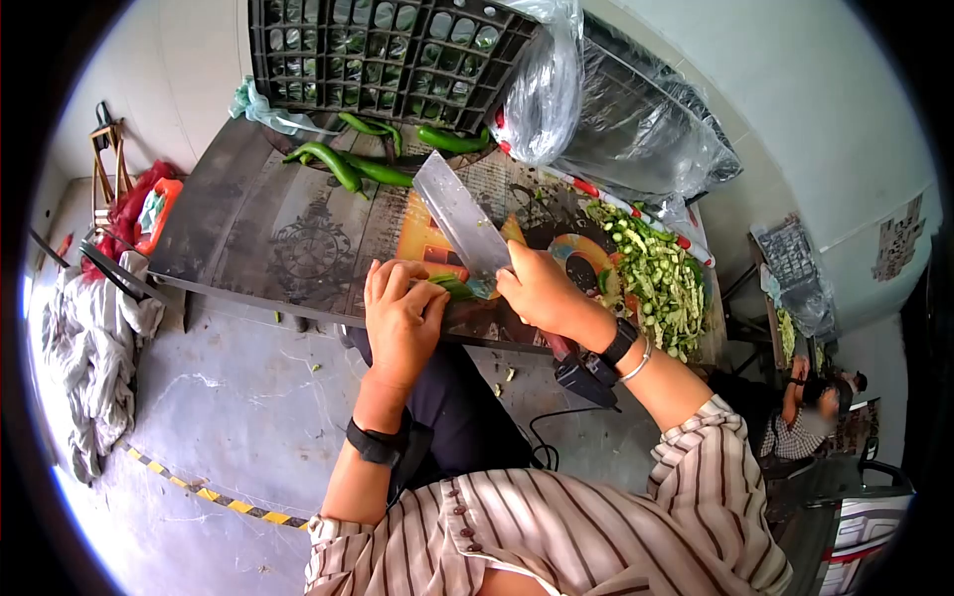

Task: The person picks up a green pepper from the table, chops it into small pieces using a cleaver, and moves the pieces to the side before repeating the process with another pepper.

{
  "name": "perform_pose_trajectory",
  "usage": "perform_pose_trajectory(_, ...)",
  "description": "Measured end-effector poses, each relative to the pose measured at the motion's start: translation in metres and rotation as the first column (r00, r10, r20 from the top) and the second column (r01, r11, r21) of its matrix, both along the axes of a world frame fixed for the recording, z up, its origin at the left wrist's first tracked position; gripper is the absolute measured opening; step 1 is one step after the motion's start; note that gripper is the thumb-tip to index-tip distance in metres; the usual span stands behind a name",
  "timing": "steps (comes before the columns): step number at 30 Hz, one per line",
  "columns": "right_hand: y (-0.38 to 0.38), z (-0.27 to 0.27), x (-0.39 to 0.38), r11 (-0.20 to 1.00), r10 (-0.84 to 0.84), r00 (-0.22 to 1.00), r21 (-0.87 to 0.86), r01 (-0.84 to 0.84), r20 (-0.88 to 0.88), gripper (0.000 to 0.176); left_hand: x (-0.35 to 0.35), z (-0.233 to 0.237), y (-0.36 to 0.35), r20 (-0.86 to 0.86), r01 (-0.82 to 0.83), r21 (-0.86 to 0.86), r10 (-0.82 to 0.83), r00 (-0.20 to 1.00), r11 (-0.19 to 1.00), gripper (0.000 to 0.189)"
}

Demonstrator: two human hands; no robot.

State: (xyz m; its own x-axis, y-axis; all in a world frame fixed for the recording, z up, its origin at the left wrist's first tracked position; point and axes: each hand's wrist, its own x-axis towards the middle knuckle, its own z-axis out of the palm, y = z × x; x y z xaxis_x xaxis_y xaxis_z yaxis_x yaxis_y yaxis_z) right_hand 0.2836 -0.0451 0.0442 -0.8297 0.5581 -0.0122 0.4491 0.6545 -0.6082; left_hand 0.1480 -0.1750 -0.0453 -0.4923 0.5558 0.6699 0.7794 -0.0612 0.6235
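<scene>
My right hand (pixel 542 288) grips a cleaver (pixel 462 214) with a broad steel blade, which slants up and left over the table. Just left of the blade, my left hand (pixel 402 308) has its fingers curled over a green chili pepper (pixel 452 286) near the table's front edge. Part of that pepper is hidden by the fingers. To the right of my right hand lies a heap of chopped green pepper (pixel 661 283). Several whole green peppers (pixel 333 164) rest farther back on the table, beyond the blade.
A black plastic crate (pixel 388 60) holding green peppers stands at the table's back. Beside it is a dark container covered with clear plastic (pixel 646 109). The wooden table (pixel 229 219) ends close to my legs. Another person (pixel 795 417) sits at the far right.
</scene>
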Motion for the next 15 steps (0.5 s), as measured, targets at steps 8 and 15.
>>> perform_pose_trajectory(8, -0.013, 0.014, 0.01, 0.994, 0.083, 0.995, 0.071, -0.086, 0.05, 0.019, -0.001, 0.001, 0.0, -0.018, -0.006, 0.008, 0.006, 1.0, 1.0, 0.014)
perform_pose_trajectory(15, -0.017, 0.018, 0.009, 0.997, 0.074, 0.989, 0.019, -0.077, 0.127, 0.021, -0.001, 0.002, 0.0, -0.03, -0.007, 0.028, 0.008, 1.0, 1.0, 0.014)
